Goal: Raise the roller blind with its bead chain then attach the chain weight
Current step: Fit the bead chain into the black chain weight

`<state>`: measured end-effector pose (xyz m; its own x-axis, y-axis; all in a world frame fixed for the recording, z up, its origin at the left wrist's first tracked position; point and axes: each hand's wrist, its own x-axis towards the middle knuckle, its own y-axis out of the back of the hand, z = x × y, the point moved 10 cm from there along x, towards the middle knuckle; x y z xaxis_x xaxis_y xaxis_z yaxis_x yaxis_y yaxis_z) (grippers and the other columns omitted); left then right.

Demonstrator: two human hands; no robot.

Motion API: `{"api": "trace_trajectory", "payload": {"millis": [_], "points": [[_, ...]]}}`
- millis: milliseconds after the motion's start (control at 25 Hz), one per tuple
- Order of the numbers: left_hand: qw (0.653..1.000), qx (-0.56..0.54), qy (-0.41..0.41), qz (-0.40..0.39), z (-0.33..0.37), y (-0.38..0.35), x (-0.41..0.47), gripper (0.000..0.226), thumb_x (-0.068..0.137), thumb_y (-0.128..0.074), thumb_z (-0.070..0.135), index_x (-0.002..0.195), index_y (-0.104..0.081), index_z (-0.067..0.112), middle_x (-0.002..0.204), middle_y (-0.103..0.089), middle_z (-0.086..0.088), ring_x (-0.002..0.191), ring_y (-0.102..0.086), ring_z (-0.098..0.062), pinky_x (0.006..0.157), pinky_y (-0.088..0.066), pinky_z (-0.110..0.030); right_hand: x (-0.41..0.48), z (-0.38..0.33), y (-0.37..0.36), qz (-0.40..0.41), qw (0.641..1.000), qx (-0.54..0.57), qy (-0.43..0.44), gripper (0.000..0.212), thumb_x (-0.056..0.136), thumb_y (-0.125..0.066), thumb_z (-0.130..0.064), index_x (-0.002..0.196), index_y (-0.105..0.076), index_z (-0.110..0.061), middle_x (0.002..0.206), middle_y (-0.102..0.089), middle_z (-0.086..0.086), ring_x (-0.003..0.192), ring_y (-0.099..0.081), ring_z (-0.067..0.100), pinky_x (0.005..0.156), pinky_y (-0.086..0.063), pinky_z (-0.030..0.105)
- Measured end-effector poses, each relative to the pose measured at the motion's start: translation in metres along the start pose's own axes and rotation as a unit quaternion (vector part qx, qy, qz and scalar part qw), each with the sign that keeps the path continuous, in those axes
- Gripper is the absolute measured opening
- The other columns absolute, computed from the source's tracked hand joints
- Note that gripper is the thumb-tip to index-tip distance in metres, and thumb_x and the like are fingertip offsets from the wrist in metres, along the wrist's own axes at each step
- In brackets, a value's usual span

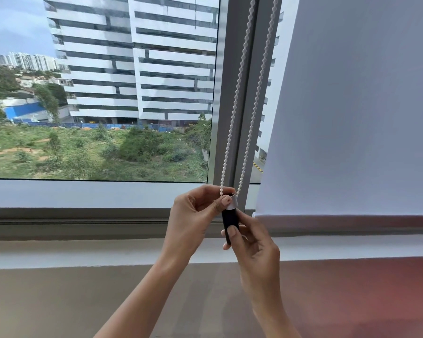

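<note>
A white bead chain point(239, 76) hangs in a loop in front of the grey window mullion point(232, 69). Its lower end meets the top of a black chain weight point(230, 222) with a pale cap. My left hand point(193, 215) pinches the chain's bottom and the cap between thumb and fingers. My right hand point(252, 242) grips the weight's black body from the right and below. On the right, a white roller blind point(352, 118) hangs down with its bottom bar just above the sill. The left pane is uncovered.
A grey window frame and white sill point(83, 252) run across below the glass. Beneath lies a brownish ledge or floor point(83, 301). Outside are office buildings and green ground.
</note>
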<state>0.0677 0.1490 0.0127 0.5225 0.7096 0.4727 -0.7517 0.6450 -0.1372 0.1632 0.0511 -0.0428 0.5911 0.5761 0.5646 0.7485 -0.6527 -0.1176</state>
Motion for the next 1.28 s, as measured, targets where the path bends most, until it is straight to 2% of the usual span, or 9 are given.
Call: {"api": "trace_trajectory", "payload": {"millis": [80,240,400,480,600,760,920,1120,1280], "points": [[1.000,-0.001,-0.001,-0.006,0.000,0.001,0.000,0.022,0.076,-0.070,0.017,0.094,-0.073,0.005,0.089,-0.077,-0.002,0.084,-0.070,-0.011,0.075,-0.052,-0.018,-0.002,0.000,0.001,0.002,1.000,0.015,-0.006,0.029,0.086,-0.065,-0.025,0.114,-0.069,-0.034,0.091,-0.070,0.012,0.071,-0.065,0.020,0.066,-0.052,0.023],[1.000,0.003,-0.003,-0.016,0.001,0.002,0.001,0.023,0.076,-0.070,0.019,0.092,-0.072,0.002,0.093,-0.077,-0.003,0.087,-0.070,-0.012,0.076,-0.051,-0.017,-0.004,0.002,0.000,-0.002,0.999,0.032,-0.020,0.028,0.087,-0.062,-0.037,0.114,-0.069,-0.032,0.080,-0.073,0.007,0.062,-0.063,0.014,0.065,-0.050,0.017],[1.000,-0.007,0.003,-0.022,0.004,0.003,0.001,0.006,0.072,-0.072,0.020,0.077,-0.072,0.017,0.093,-0.077,-0.002,0.086,-0.071,-0.012,0.075,-0.052,-0.018,-0.003,0.013,-0.003,-0.014,0.994,0.090,-0.061,0.030,0.091,-0.057,-0.036,0.116,-0.069,-0.024,0.076,-0.068,0.008,0.068,-0.058,0.016,0.068,-0.048,0.031],[1.000,-0.012,0.001,-0.019,0.007,0.003,0.001,0.003,0.070,-0.072,0.020,0.070,-0.070,0.022,0.093,-0.077,-0.002,0.086,-0.071,-0.014,0.076,-0.053,-0.021,-0.002,0.015,-0.006,-0.023,0.991,0.108,-0.076,0.034,0.091,-0.054,-0.037,0.117,-0.068,-0.021,0.074,-0.064,0.007,0.069,-0.053,0.018,0.068,-0.045,0.033],[1.000,-0.007,0.002,-0.021,0.009,0.001,0.001,0.004,0.071,-0.071,0.019,0.069,-0.069,0.023,0.093,-0.077,-0.002,0.086,-0.072,-0.014,0.076,-0.054,-0.022,-0.002,0.016,-0.012,-0.032,0.989,0.114,-0.091,0.033,0.092,-0.055,-0.040,0.113,-0.069,-0.019,0.069,-0.059,0.004,0.064,-0.049,0.017,0.064,-0.043,0.031],[1.000,0.001,-0.009,-0.030,0.014,-0.001,0.001,0.010,0.072,-0.071,0.019,0.066,-0.070,0.026,0.093,-0.077,-0.004,0.088,-0.072,-0.016,0.079,-0.055,-0.025,-0.003,0.020,-0.015,-0.011,0.967,0.214,-0.137,0.030,0.092,-0.052,-0.031,0.105,-0.073,-0.013,0.067,-0.057,0.004,0.060,-0.049,0.013,0.055,-0.044,0.021],[0.999,0.001,-0.006,-0.043,0.015,-0.002,0.002,0.012,0.071,-0.070,0.019,0.064,-0.068,0.028,0.090,-0.077,0.000,0.086,-0.071,-0.012,0.078,-0.053,-0.021,-0.003,0.020,-0.019,-0.021,0.947,0.268,-0.179,0.030,0.090,-0.050,-0.026,0.098,-0.073,-0.009,0.065,-0.057,0.001,0.058,-0.050,0.011,0.052,-0.042,0.018],[0.997,-0.019,-0.001,-0.070,0.016,-0.011,-0.003,0.012,0.071,-0.068,0.014,0.067,-0.065,0.024,0.088,-0.077,0.000,0.086,-0.071,-0.013,0.075,-0.053,-0.020,-0.003,0.016,-0.025,-0.044,0.929,0.301,-0.211,0.023,0.082,-0.060,-0.018,0.097,-0.068,-0.003,0.071,-0.062,-0.002,0.058,-0.050,0.009,0.051,-0.043,0.016],[0.997,-0.003,0.008,-0.078,0.014,-0.010,-0.002,0.012,0.077,-0.065,0.007,0.073,-0.054,0.008,0.091,-0.076,-0.002,0.085,-0.070,-0.013,0.076,-0.054,-0.023,-0.005,0.014,-0.032,-0.064,0.907,0.334,-0.249,0.024,0.083,-0.059,-0.023,0.092,-0.074,-0.006,0.073,-0.061,0.004,0.053,-0.046,0.007,0.045,-0.038,0.016]]}}
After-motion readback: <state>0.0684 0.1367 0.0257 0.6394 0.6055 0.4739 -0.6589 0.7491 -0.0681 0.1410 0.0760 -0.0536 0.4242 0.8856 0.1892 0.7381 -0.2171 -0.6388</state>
